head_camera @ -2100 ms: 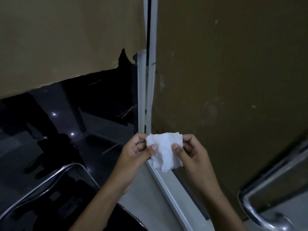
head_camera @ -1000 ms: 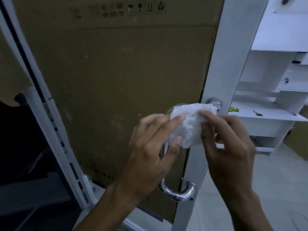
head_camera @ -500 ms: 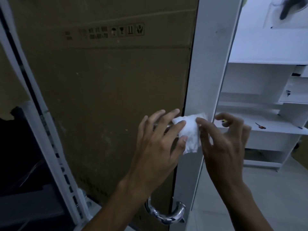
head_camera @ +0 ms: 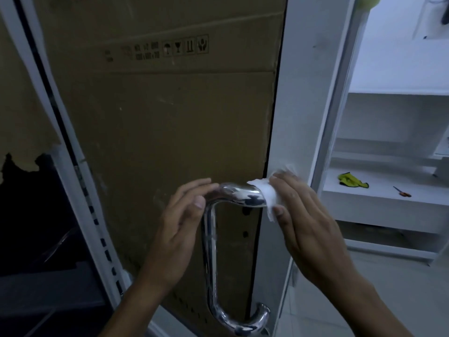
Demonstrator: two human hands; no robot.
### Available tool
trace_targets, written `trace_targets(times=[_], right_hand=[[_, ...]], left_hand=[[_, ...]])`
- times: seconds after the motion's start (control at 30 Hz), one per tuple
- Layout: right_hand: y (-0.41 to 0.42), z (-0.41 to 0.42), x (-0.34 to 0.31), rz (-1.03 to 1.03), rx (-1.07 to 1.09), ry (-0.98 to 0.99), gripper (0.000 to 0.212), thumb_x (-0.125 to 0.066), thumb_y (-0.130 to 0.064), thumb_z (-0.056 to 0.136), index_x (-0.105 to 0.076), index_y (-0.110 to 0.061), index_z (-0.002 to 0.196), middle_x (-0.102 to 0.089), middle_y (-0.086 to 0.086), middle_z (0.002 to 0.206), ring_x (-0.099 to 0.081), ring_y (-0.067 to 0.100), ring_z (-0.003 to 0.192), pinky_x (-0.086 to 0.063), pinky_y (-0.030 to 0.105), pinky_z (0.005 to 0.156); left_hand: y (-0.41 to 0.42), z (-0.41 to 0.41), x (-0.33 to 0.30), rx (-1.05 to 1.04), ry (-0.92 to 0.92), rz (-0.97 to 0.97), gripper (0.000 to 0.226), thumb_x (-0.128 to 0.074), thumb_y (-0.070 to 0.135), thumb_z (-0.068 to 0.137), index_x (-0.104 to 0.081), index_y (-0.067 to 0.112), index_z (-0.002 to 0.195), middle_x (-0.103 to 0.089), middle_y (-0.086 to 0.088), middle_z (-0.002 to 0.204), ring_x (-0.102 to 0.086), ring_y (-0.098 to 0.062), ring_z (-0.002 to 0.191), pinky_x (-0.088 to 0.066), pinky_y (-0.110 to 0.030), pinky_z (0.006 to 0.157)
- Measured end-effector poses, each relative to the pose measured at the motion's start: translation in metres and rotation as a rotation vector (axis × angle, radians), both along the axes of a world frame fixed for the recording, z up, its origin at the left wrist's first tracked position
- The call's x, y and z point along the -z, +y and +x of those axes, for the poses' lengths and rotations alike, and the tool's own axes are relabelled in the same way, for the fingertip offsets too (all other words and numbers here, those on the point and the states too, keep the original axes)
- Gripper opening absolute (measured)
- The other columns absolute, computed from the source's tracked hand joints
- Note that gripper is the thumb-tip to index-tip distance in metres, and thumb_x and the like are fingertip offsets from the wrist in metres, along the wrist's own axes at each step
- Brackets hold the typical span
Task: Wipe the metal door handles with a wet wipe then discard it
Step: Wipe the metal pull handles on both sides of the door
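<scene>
A chrome C-shaped door handle [head_camera: 211, 242] is fixed to the white door frame [head_camera: 303, 113], with its upper arm level with my hands. My right hand [head_camera: 298, 215] wraps the white wet wipe [head_camera: 268, 193] round the upper arm of the handle where it meets the frame, fingers above and thumb below. My left hand [head_camera: 184, 220] rests with relaxed fingers on the upper bend of the handle, left of the wipe, holding nothing.
Brown cardboard [head_camera: 158, 130] covers the door panel behind the handle. A second white frame [head_camera: 56, 132] runs down the left beside a dark opening. To the right stand white shelves [head_camera: 388, 198] with a yellow-green cloth [head_camera: 352, 180] and a small orange-handled tool [head_camera: 402, 192].
The wipe went from being held by both hands in front of the door onto the handle's upper arm. My left hand let go of it and now touches the handle's bend.
</scene>
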State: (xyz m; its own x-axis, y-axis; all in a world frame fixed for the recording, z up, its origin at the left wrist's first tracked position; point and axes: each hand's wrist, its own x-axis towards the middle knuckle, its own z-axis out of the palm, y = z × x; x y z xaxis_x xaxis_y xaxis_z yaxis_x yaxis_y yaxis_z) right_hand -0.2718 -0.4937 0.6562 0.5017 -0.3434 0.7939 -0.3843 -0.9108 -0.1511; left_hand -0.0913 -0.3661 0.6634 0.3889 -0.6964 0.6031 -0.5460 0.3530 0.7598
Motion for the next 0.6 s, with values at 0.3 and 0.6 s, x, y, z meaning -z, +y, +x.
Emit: trace_targets(times=[0.3,0.6], right_hand=[[0.02,0.029,-0.013,-0.209,0.062,0.123,0.042,-0.031,-0.033,0.104,-0.052,-0.012,0.135,-0.058,0.003,0.129,-0.052,0.016,0.118,-0.036,0.03,0.104],[0.008,0.011,0.016,-0.251,0.041,0.028,0.045,-0.044,-0.015,0.099,-0.039,-0.012,0.144,-0.038,0.003,0.153,-0.034,0.023,0.143,-0.031,0.037,0.116]], left_hand=[[-0.001,0.026,0.017,0.1,0.244,0.174,0.052,-0.031,0.073,0.084,-0.059,0.05,0.122,-0.057,0.028,0.13,-0.045,0.006,0.129,-0.03,-0.034,0.114],[-0.005,0.039,0.018,0.221,0.34,0.19,0.054,-0.033,0.072,0.084,-0.065,0.045,0.118,-0.062,0.021,0.127,-0.052,0.0,0.125,-0.032,-0.039,0.114]])
